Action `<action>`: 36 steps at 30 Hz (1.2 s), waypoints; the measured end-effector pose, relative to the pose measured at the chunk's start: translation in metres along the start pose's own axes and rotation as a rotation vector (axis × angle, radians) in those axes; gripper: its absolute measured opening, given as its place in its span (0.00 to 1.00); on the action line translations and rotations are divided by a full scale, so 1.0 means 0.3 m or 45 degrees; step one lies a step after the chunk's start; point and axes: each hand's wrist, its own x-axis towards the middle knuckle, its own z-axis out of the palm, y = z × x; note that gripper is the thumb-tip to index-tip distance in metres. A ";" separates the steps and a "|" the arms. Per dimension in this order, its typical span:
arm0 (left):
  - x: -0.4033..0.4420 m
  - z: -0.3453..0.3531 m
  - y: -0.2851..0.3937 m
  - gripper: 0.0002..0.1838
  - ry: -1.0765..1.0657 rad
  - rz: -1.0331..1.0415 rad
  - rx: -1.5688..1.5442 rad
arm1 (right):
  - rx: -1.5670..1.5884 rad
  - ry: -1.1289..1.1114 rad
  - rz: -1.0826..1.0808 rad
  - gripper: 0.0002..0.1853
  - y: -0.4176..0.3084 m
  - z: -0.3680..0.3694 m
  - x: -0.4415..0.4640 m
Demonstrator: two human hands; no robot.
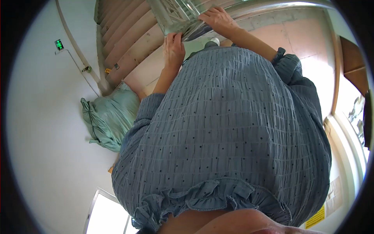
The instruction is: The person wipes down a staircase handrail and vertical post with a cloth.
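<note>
My left hand (173, 50) grips the lower left edge of a clear, shiny plastic package (171, 16) at the top of the head view, with its fingers curled at the rim. On the package's right side, my right hand (219, 21) has its fingers bent against the edge. Pale strips or folds show through the clear plastic. The upper part of the package is cut off by the frame, and the fingertips are partly hidden.
Steps (130, 50) fill the upper left. A metal handrail (280, 6) curves across the top right. A green tied bag (113, 115) rests by the white wall (46, 117). A wooden frame (336, 74) stands at the right. Below the package, a shoe (215, 40) shows.
</note>
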 end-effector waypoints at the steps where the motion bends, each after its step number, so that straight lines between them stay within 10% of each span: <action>1: 0.010 -0.013 0.014 0.15 -0.007 -0.014 -0.044 | -0.004 -0.033 0.005 0.13 -0.001 0.008 0.003; 17: 0.334 0.182 -0.066 0.12 -0.439 -0.106 -0.464 | -0.193 -0.858 0.592 0.17 0.195 -0.109 0.124; 36: 0.168 0.032 -0.057 0.13 -0.130 0.193 -0.143 | -0.129 -0.025 0.395 0.09 0.029 -0.068 -0.002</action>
